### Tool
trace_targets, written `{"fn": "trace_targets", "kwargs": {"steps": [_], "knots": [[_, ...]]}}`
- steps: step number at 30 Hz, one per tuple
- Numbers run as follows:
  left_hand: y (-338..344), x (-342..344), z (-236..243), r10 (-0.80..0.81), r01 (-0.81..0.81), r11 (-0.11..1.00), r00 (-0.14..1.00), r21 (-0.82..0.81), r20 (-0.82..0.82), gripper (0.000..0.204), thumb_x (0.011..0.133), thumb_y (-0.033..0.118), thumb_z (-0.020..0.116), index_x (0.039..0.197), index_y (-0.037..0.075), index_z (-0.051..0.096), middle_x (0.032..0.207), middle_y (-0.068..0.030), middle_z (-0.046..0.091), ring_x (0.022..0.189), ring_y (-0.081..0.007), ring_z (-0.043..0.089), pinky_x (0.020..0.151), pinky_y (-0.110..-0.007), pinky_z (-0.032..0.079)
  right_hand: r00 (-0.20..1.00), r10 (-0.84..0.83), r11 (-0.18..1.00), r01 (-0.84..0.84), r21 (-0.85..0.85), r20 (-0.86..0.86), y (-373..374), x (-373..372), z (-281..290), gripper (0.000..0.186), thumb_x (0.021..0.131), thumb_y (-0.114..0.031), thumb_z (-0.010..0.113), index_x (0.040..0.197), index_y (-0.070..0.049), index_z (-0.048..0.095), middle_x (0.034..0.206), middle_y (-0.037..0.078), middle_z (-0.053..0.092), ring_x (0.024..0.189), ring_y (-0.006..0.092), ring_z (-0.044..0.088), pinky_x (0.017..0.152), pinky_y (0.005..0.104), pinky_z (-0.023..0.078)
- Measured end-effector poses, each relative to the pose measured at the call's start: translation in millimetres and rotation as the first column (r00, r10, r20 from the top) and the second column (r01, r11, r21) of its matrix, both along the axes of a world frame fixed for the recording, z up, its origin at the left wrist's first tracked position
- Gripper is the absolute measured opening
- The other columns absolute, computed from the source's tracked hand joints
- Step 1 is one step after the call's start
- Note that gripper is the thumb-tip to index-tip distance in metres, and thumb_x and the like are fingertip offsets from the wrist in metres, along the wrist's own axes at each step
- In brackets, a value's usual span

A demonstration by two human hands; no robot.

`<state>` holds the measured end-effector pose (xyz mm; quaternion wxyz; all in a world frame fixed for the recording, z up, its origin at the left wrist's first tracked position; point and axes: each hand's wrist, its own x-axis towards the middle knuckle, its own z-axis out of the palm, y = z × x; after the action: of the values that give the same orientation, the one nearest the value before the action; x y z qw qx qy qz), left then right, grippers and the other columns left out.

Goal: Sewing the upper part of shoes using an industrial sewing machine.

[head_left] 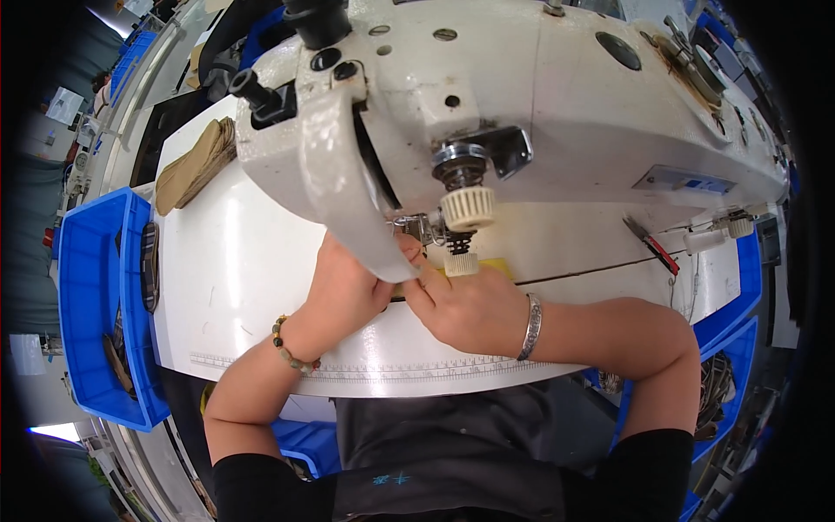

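While both hands worked close in at the needle area of the white sewing machine (pixel 487 96), its curved white cover (pixel 348 196) blocked part of the view. Left hand (pixel 344 283): fingers curled inward, tips partly hidden by that cover; couldn't tell how wide the gap was or whether they pinched anything. Right hand (pixel 470 309): fingers bent and close together, forefinger reaching toward the presser foot (pixel 422 230); grip couldn't be confirmed either. Workpiece: yellow piece (pixel 496 264) partly under the right hand, visible just beside the small cream knob (pixel 462 264); the rest was covered. Thin dark line (pixel 591 272) ran right from there across the white table (pixel 235 278), cord or seam, couldn't tell. Markings: ruler scale (pixel 391 372) with graduations and numerals along the table's near edge; plate with blue print (pixel 687 181) on the machine, too small to read; blue characters (pixel 390 479) on the dark apron (pixel 448 435). Wrists: beaded bracelet (pixel 280 344) left, silver bangle (pixel 530 327) right. Red-and-black hand tool (pixel 651 244) lay on the table, right of the hands. Brown fabric stack (pixel 196 165) sat at far left, blue bin (pixel 76 296) just off the left edge, plaid fabric piece (pixel 150 265) at its near side.
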<state>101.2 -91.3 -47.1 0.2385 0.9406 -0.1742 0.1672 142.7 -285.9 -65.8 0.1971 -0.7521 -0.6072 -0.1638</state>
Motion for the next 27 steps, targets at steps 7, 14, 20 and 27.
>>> {"fn": "trace_targets", "kwargs": {"steps": [7, 14, 20, 27], "knots": [[13, -3, 17, 0.017, -0.019, 1.0, 0.991, -0.019, -0.13, 0.016, 0.079, 0.004, 0.073, 0.094, 0.004, 0.07, 0.084, -0.0114, 0.065, 0.073, -0.03, 0.063, 0.063, -0.036, 0.05, 1.0, -0.022, 0.997, 0.021, -0.08, -0.013, -4, 2, -2, 0.018, 0.083, -0.014, 0.06, 0.094, -0.001, 0.066, 0.111, 0.024, 0.068, 0.053, 0.0147, 0.063, 0.038, 0.0302, 0.045], [12, 1, 16, -0.084, 0.083, 0.996, 0.989, -0.01, -0.12, 0.02, 0.079, 0.001, 0.074, 0.098, 0.005, 0.074, 0.083, -0.01, 0.063, 0.066, -0.0266, 0.061, 0.058, -0.035, 0.047, 0.999, 0.009, 1.0, -0.009, 0.014, -0.038, -3, 3, -2, 0.016, 0.073, -0.013, 0.064, 0.084, -0.001, 0.062, 0.069, 0.008, 0.057, 0.052, 0.018, 0.06, 0.044, 0.0327, 0.047], [10, 0, 17, -0.065, 0.068, 0.997, 0.987, 0.019, -0.147, 0.022, 0.078, 0.0, 0.074, 0.099, 0.006, 0.076, 0.081, -0.0081, 0.061, 0.062, -0.025, 0.059, 0.054, -0.035, 0.045, 1.0, -0.011, 1.0, 0.011, 0.003, -0.024, -4, 2, 1, 0.016, 0.073, -0.013, 0.064, 0.084, -0.002, 0.062, 0.068, 0.005, 0.055, 0.053, 0.0165, 0.059, 0.045, 0.0316, 0.046], [13, 0, 18, -0.069, 0.083, 0.992, 0.987, 0.091, -0.145, 0.024, 0.075, -0.001, 0.074, 0.098, 0.008, 0.077, 0.081, -0.0064, 0.062, 0.06, -0.0238, 0.059, 0.052, -0.034, 0.044, 1.0, -0.029, 1.0, 0.029, -0.001, -0.012, -2, 0, 1, 0.014, 0.075, -0.014, 0.063, 0.084, -0.004, 0.061, 0.067, 0.003, 0.054, 0.054, 0.0157, 0.06, 0.045, 0.0316, 0.046]]}}
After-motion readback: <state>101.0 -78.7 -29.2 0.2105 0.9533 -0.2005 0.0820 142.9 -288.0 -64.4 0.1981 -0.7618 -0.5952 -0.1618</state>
